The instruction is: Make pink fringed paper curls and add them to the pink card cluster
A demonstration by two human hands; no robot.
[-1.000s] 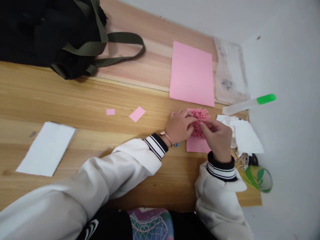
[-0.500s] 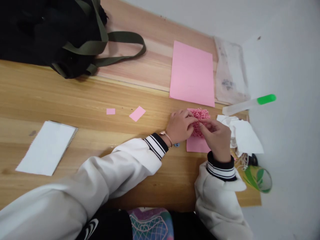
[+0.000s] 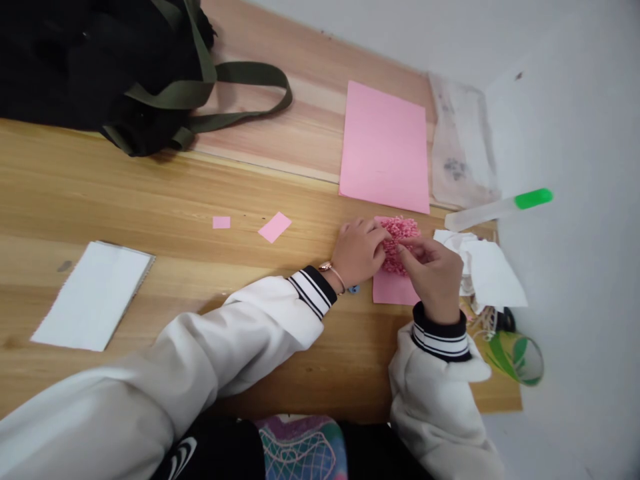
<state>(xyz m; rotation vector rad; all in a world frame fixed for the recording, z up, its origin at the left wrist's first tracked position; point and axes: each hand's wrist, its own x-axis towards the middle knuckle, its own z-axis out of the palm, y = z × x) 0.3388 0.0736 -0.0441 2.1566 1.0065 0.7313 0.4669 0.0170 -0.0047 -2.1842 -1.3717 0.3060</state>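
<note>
Head view: two bare hands meet over a pink tufted piece, which lies on a small pink card on the table.
Left hand: palm down, fingers bent over the tufts' near side, probably to steady them; whether it grips, I cannot tell.
Right hand: thumb and forefinger drawn close together at the tufts, a pose suited to fine work; any strand between them is too small to tell.
Pink sheet: flat beyond the hands, leaving them room.
White pad: well apart at left, out of the way.
</note>
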